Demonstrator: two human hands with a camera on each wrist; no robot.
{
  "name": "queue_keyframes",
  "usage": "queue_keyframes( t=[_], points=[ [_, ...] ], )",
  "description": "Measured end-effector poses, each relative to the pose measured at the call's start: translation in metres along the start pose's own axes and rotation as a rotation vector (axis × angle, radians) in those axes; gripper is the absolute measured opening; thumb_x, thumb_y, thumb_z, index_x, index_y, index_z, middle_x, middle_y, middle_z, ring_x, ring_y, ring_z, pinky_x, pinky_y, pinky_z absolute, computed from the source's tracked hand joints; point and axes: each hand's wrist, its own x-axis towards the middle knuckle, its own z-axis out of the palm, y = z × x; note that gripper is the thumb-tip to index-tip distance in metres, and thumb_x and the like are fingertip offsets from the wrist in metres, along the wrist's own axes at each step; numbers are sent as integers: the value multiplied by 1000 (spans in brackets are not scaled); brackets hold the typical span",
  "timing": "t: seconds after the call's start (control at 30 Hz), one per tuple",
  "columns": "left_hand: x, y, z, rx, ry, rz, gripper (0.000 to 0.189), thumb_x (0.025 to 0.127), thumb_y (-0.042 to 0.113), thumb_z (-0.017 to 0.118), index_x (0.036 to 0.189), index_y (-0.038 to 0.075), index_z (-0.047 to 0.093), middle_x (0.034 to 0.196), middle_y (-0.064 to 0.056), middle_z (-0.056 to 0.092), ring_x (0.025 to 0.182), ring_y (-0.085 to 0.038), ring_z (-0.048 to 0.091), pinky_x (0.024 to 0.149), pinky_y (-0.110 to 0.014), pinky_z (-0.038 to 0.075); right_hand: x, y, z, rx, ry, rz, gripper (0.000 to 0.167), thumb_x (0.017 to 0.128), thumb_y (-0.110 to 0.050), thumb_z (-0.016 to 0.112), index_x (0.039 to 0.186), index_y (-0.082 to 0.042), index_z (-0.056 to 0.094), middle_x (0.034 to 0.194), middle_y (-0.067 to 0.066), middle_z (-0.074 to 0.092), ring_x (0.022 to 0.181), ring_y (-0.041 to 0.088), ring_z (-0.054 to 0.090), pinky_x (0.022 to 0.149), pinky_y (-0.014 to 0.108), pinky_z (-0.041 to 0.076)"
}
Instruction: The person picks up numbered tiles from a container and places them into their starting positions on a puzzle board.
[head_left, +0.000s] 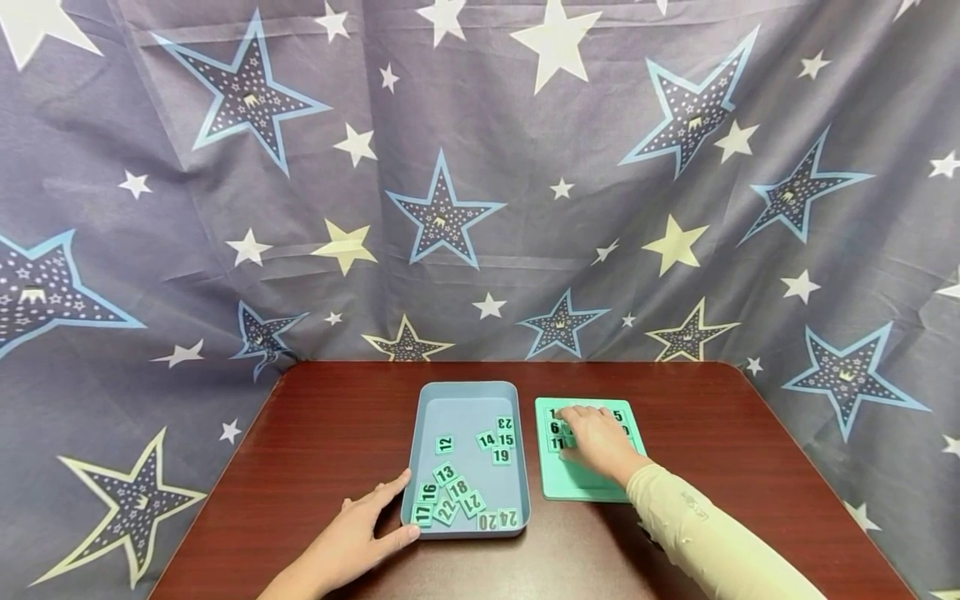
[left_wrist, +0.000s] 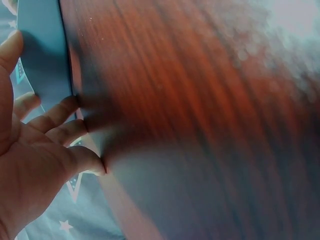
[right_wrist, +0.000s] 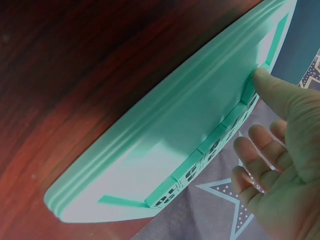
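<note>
A blue tray (head_left: pixel 468 390) holds loose numbered tiles, among them tile 12 (head_left: pixel 445 445), tile 19 (head_left: pixel 501 456) and tile 24 (head_left: pixel 508 518). My left hand (head_left: pixel 362 531) rests at the tray's near left corner, thumb and index finger touching its side. To the right lies a green number board (head_left: pixel 562 483) with rows of tiles in its upper part. Over these tiles spreads my right hand (head_left: pixel 600 442), hiding several of them. Tile 11 (head_left: pixel 557 443) shows beside the thumb. In the right wrist view the thumb (right_wrist: pixel 272 87) touches the tile row's edge; the other fingers are loosely bent.
Both the tray and the board stand on a dark red wooden table (head_left: pixel 337 417). Behind it hangs a grey curtain (head_left: pixel 510 275) patterned with stars. A narrow strip of table separates tray from board.
</note>
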Motion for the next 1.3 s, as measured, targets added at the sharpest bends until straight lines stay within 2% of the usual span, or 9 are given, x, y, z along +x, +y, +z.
queue_keyframes(
  t=[0.3,0.57,0.93,1.1,1.3],
  points=[
    [-1,1,0,0,3,7,86,94,62,75,166,26,43,167,-7,49,154,-49,42,115,-89,17,1,3,-4,-38,3,4,58,78,-18,95,128,-6,69,123,14,76,114,38,73,102,62,54],
    [2,-1,2,7,-2,1,87,94,64,74,166,27,43,167,-7,49,155,-49,42,115,-89,17,4,3,-5,-54,-29,12,58,81,-19,94,131,-4,69,127,15,76,119,37,72,104,63,54],
    [1,0,0,5,-4,-1,87,94,63,74,166,26,43,167,-7,49,155,-49,42,116,-88,17,5,8,-10,-18,23,-11,57,76,-13,94,126,-3,70,120,16,77,112,36,74,94,60,57],
    [0,-1,-1,18,5,4,87,93,64,75,166,27,43,166,-7,50,154,-49,43,116,-87,20,22,1,-33,-2,67,-45,50,82,-15,92,124,-4,70,118,13,77,112,34,73,95,56,57],
    [2,-3,3,40,13,13,88,93,65,73,166,28,42,166,-7,51,154,-48,45,115,-87,21,55,-38,-63,68,30,-98,43,92,-20,87,129,-6,70,125,11,76,119,33,71,104,51,56]
  ],
)
